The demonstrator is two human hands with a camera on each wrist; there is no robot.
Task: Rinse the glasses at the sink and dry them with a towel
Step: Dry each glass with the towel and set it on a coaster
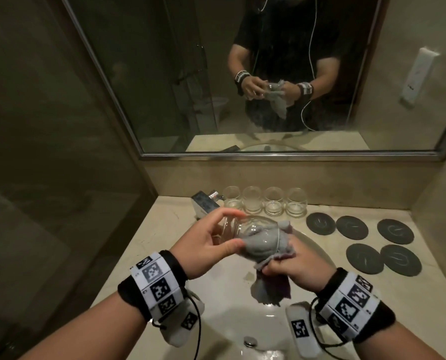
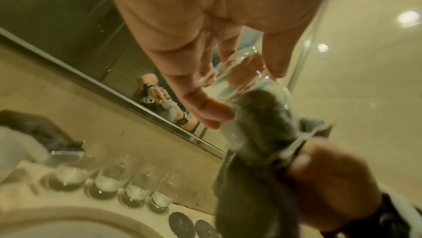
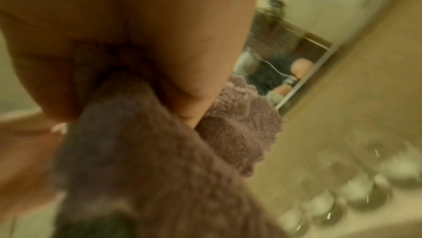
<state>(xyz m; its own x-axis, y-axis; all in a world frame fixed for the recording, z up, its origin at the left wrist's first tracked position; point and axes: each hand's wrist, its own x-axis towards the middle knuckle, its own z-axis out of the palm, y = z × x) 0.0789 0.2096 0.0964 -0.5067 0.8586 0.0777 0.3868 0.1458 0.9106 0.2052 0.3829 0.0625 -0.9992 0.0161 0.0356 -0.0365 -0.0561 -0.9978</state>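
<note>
A clear drinking glass point(image 1: 245, 228) lies on its side in the air above the sink point(image 1: 216, 315). My left hand point(image 1: 211, 240) grips its base end, thumb below and fingers on top. A grey towel point(image 1: 263, 245) is stuffed into the glass mouth, and its loose end hangs down. My right hand point(image 1: 294, 266) grips the towel just outside the rim. In the left wrist view the glass point(image 2: 239, 79) sits between my fingers with the towel point(image 2: 258, 142) filling it. The right wrist view shows the towel point(image 3: 160, 151) bunched in my hand.
Several clear glasses point(image 1: 264, 201) stand in a row at the back of the beige counter point(image 1: 149, 229), beside the chrome faucet point(image 1: 206, 202). Several dark round coasters point(image 1: 357, 242) lie at the right. A large mirror point(image 1: 242, 74) covers the wall behind.
</note>
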